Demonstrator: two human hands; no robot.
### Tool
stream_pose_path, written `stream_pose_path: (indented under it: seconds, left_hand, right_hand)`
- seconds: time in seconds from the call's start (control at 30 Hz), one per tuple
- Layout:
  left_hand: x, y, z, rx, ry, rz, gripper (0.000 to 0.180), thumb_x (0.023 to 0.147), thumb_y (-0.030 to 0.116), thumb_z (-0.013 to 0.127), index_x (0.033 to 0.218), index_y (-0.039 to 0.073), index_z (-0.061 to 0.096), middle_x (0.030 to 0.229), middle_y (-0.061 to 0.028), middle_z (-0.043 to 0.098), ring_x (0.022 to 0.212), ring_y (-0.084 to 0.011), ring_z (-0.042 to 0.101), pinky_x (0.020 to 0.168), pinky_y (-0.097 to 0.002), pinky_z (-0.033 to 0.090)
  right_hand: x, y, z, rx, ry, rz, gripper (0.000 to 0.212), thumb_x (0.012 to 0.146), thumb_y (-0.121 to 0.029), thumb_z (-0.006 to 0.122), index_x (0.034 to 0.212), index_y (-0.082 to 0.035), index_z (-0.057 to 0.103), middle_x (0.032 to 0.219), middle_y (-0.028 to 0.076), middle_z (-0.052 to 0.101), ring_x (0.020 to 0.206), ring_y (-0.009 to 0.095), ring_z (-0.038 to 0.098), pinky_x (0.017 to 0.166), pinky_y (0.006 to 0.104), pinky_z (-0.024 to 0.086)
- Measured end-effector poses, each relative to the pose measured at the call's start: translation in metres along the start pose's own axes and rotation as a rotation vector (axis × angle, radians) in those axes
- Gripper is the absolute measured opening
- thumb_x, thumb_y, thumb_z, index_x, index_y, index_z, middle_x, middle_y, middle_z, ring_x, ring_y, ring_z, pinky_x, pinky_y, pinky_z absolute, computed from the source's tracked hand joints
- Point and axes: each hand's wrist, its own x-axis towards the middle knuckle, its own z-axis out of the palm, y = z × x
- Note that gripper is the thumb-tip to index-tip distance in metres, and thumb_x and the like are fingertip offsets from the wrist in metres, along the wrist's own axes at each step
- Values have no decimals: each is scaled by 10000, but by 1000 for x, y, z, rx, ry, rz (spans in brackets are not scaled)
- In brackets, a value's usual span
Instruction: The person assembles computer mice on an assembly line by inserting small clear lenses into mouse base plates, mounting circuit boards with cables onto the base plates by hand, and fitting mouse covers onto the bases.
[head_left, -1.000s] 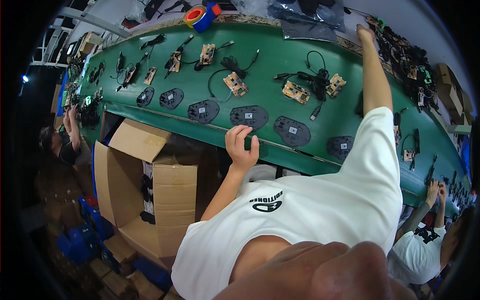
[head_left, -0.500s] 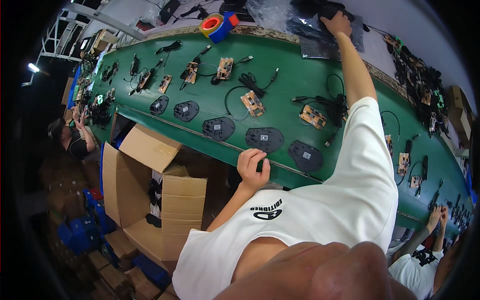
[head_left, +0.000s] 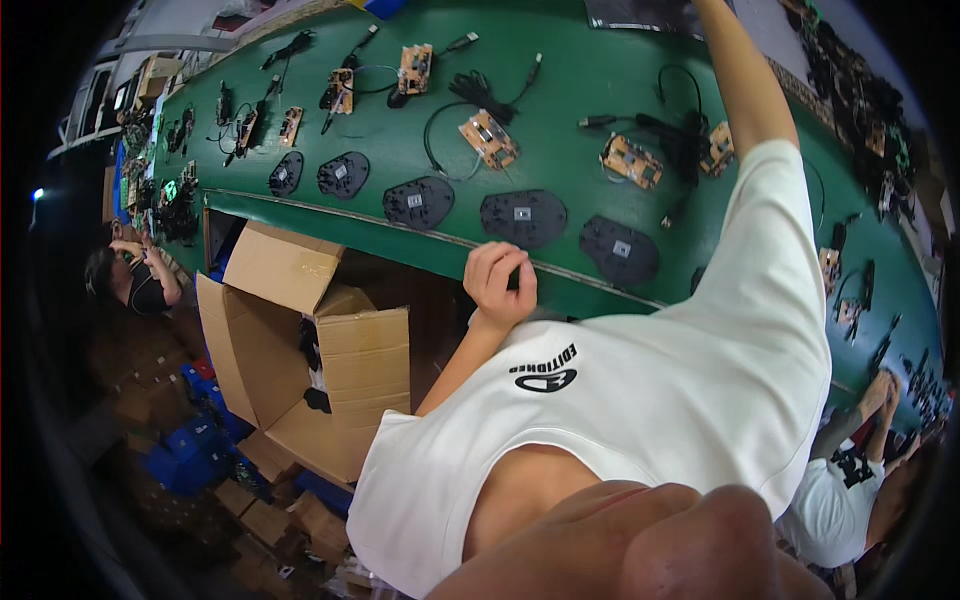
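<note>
My left hand [head_left: 500, 285] rests at the near edge of the green table [head_left: 560, 110], fingers curled in and nothing visible in them. Just beyond it lies a black plastic mouse base [head_left: 523, 217]; another mouse base [head_left: 620, 250] is to its right, and several more run in a row to the left. My right arm [head_left: 755, 85] reaches across the table, and its hand is cut off by the top edge of the view. A dark plastic bag [head_left: 645, 15] lies beside that forearm. Tan circuit boards with cables, such as this board [head_left: 490, 140], lie behind the bases.
An open cardboard box [head_left: 370, 365] stands below the table at left, with dark items inside. Blue bins [head_left: 190, 455] and cartons are on the floor. Co-workers sit at the far left [head_left: 140, 280] and far right [head_left: 835, 500]. Tangled cables [head_left: 850, 80] line the back right.
The view has shifted, so the table's back edge has moved up and partly out. My right hand, earlier on a dark bundle at the back, has left the view. My left hand stays curled.
</note>
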Motion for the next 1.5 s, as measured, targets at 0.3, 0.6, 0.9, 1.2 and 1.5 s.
stream_pose_path:
  seconds: [0.3,0.6,0.9,1.2,1.5]
  left_hand:
    - [3,-2,6,-16,-4,17,123,771,14,647,891,12,619,906,-131,620,826,-302,580,740,-391,470]
    - [27,11,5,-628,188,-413,296,882,86,614,1158,3,543,1140,-146,573,1041,-257,575,873,-383,495]
    - [120,1,-30,-1070,207,-540,385,916,107,652,1235,-43,497,1129,-97,617,1021,-152,608,894,-303,515]
    - [154,-127,-141,-592,385,-506,376,860,43,706,1171,-41,511,993,-128,690,873,-165,668,760,-273,558]
    - [158,-412,-319,167,-368,-783,293,829,164,751,1073,5,715,893,-25,696,812,-125,610,756,-286,493]
  right_hand:
    - [37,60,-30,-154,307,-24,479,696,-266,754,1087,-4,667,1061,250,675,1018,385,649,889,426,508]
    - [-95,28,-40,354,-158,-336,514,810,-410,734,1130,-21,629,924,67,684,860,171,640,779,344,514]
    - [-312,-96,46,876,-749,-416,436,817,-57,752,1197,9,549,1027,47,645,915,121,631,789,285,553]
    - [-317,-91,36,661,-781,-394,519,814,-89,752,1269,-6,515,985,37,621,887,100,598,776,243,492]
    - [-351,13,-72,589,-402,-64,401,895,-115,662,1255,10,537,990,42,622,894,106,588,769,246,462]
